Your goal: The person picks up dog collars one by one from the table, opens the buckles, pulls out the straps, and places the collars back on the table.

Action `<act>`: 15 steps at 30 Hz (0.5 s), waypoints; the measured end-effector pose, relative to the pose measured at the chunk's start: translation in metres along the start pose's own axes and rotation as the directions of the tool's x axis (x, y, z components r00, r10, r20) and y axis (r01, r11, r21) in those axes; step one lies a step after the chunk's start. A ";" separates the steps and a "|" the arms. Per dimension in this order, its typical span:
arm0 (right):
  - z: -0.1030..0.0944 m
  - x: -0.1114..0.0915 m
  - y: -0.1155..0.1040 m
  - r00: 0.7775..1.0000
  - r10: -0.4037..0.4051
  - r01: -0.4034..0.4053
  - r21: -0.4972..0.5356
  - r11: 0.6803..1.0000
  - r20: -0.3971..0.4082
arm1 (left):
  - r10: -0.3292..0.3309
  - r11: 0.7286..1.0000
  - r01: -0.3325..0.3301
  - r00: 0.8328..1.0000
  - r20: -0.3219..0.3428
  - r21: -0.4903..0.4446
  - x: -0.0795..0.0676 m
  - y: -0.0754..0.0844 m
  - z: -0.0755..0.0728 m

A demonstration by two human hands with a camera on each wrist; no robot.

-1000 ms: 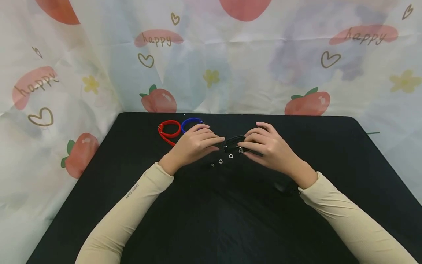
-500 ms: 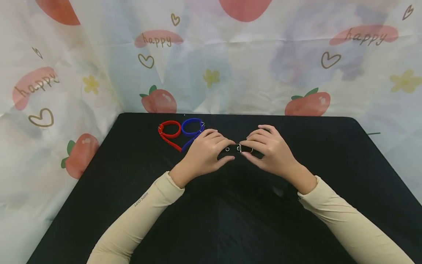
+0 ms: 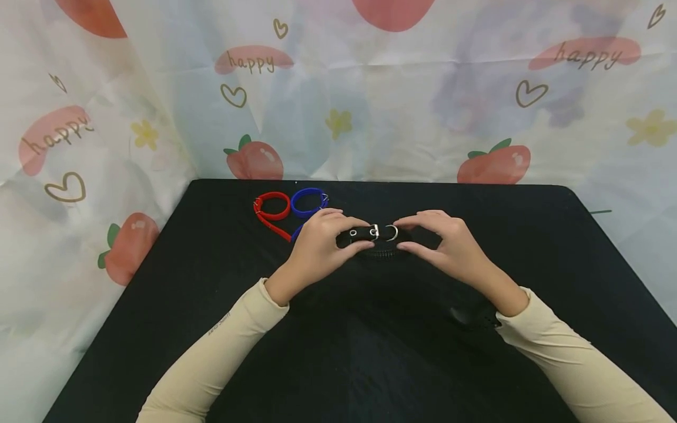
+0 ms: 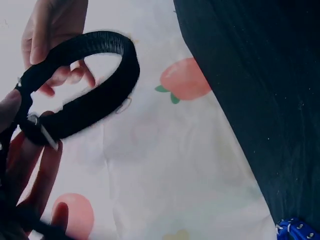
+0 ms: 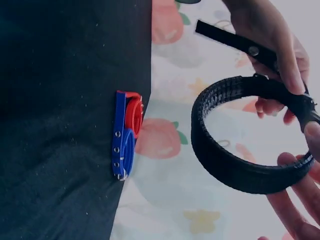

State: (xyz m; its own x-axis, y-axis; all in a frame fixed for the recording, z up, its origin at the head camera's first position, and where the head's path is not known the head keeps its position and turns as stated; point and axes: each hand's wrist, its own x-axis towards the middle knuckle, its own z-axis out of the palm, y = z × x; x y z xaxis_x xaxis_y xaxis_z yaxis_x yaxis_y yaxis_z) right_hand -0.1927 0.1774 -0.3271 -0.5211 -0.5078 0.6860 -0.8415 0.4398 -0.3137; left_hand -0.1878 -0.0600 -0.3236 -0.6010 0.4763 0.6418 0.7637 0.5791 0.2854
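A black collar (image 3: pixel 364 233) with eyelets is held in both hands above the black table. Its buckle (image 3: pixel 375 231) faces up, a silver D-ring (image 3: pixel 392 232) just to the right. My left hand (image 3: pixel 317 244) pinches the strap left of the buckle between thumb and fingers. Thumb and index finger of my right hand (image 3: pixel 452 241) pinch the band beyond the ring. Both wrist views show the collar (image 5: pixel 235 175) bent into a round loop. In the right wrist view a loose strap end (image 5: pixel 225 37) sticks out past the left hand.
A red collar (image 3: pixel 274 228) and a blue collar (image 3: pixel 309 215) lie buckled near the back edge of the black table (image 3: pixel 338 352), left of the middle. My left hand covers part of the blue one. Behind stands a printed cloth (image 3: pixel 391 117).
The eyelet strap, hanging free earlier, now runs through the buckle. My left hand moved right onto the strap, and my right hand slid slightly right past the D-ring.
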 end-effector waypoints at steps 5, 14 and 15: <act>-0.001 0.001 -0.001 1.000 0.017 -0.016 0.060 0.998 -0.022 | -0.003 0.999 0.003 1.000 0.005 -0.036 0.002 0.000 -0.002; 0.003 0.006 -0.009 0.997 -0.038 0.042 0.066 0.997 -0.063 | 0.086 0.996 -0.086 0.996 -0.007 0.013 0.002 0.002 -0.001; 0.003 0.006 -0.010 0.997 -0.041 0.046 0.064 0.997 -0.066 | 0.091 0.996 -0.091 0.996 -0.007 0.016 0.002 0.002 -0.001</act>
State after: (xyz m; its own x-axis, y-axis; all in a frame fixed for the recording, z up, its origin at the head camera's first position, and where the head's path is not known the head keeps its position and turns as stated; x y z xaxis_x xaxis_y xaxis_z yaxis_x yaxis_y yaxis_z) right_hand -0.1880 0.1672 -0.3218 -0.4753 -0.4752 0.7405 -0.8719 0.3675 -0.3237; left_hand -0.1872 -0.0585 -0.3211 -0.5275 0.5223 0.6700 0.8111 0.5441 0.2145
